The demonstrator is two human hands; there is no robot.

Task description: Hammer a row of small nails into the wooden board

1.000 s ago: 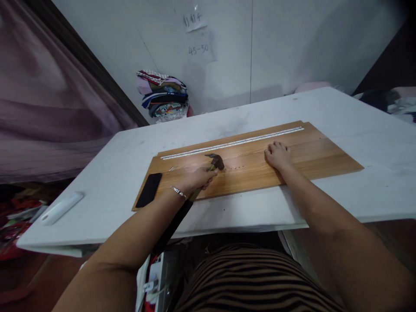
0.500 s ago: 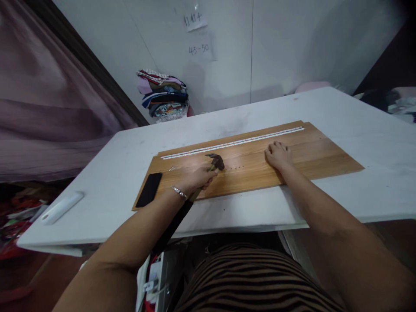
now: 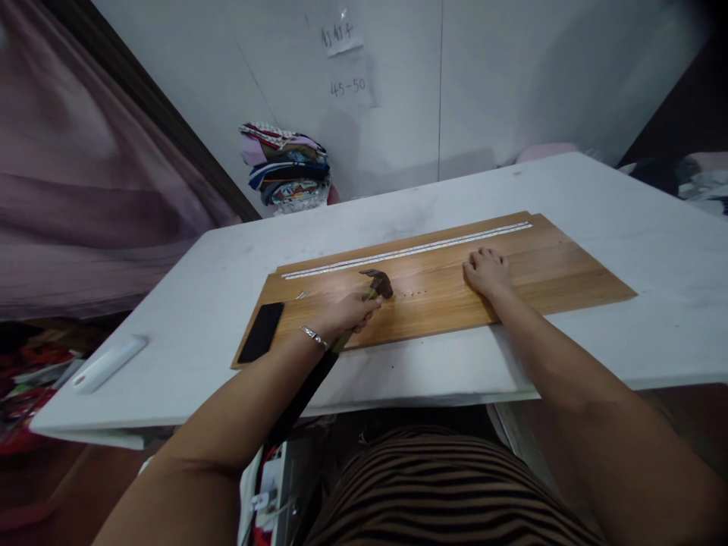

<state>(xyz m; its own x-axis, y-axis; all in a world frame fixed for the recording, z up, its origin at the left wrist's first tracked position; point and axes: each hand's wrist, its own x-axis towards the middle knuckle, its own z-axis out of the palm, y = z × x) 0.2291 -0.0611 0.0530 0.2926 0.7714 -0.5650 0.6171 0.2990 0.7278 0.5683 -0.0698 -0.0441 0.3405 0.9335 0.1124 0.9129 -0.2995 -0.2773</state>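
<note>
My left hand (image 3: 353,311) is wrapped round the handle of a claw hammer (image 3: 380,283), close below its head. The hammer head is at the left end of a row of several small nail-like dots (image 3: 414,293) in the wooden board (image 3: 432,311); whether it touches the board I cannot tell. My right hand (image 3: 487,271) rests palm down on the board, right of the row, its fingers slightly bent and holding nothing. A few loose nails (image 3: 302,294) lie on the board to the left of the hammer.
Two thin marked strips (image 3: 409,250) run along the board's far side. A black phone (image 3: 260,332) lies at its left end. The white table (image 3: 187,303) also bears a white elongated object (image 3: 110,364). Folded clothes (image 3: 287,167) are stacked by the wall.
</note>
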